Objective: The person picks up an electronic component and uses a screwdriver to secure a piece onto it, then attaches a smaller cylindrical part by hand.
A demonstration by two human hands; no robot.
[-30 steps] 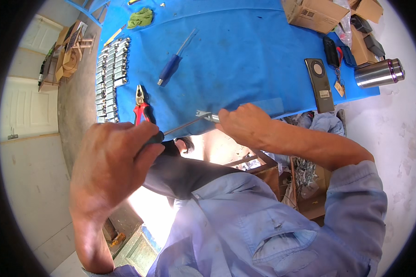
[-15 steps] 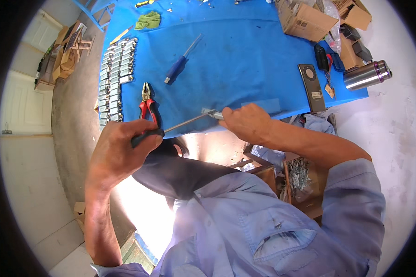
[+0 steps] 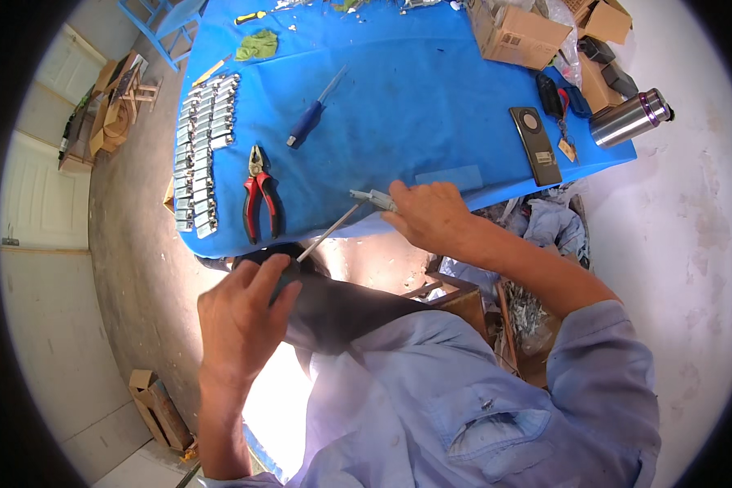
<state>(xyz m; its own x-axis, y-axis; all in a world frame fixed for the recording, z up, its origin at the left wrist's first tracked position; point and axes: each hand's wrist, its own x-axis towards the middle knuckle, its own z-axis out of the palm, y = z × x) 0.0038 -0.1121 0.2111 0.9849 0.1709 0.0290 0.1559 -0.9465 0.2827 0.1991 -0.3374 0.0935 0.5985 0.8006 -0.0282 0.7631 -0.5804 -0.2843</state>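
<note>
My left hand (image 3: 246, 313) is closed round the dark handle of a screwdriver (image 3: 327, 233), low over my lap. Its thin metal shaft slants up and right, its tip beside a small silvery metal part (image 3: 372, 198). That part is pinched in my right hand (image 3: 433, 213), just over the table's near edge; the fingers hide one end of it. Red-and-black pliers (image 3: 260, 195) lie on the blue-covered table (image 3: 407, 106), beyond my left hand. Farther off rests another screwdriver (image 3: 307, 124) with a blue handle.
Rows of similar metal parts (image 3: 202, 154) line the table's left side. A green cloth (image 3: 257, 45) lies beyond them. To the right are a phone (image 3: 535, 146), keys (image 3: 567, 149), a steel flask (image 3: 630, 119) and a cardboard box (image 3: 519, 37). Under the table's right edge sits a box of metal bits (image 3: 531, 313).
My left hand has drawn nearer to me and rightward with the screwdriver, whose shaft now slants more steeply. The pliers' handles have come into full sight. My right hand keeps hold of the metal part.
</note>
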